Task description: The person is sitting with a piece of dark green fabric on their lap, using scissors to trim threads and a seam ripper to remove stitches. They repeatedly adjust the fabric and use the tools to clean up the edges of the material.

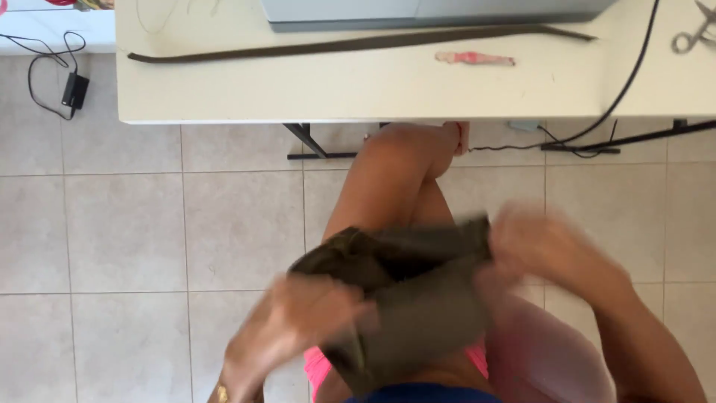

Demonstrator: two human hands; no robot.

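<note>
Your left hand [287, 328] grips near end of olive-green fabric piece [406, 295]; your right hand [544, 250] clamps its far right edge. Both blurred, mid-handling. Fabric sits over your lap, off table, bunched and folded, dark, thick-looking. Step looks like turning or straightening it; next move likely calls for finding clean edge before pulling. Farther off: long dark strip [358, 43] along table [224, 89], pink scrap [475, 58] beyond near edge, scissors [695, 31] at far right corner.

Both hands [298, 321] [537, 246] gripping olive cloth [418, 298], blurred
</note>
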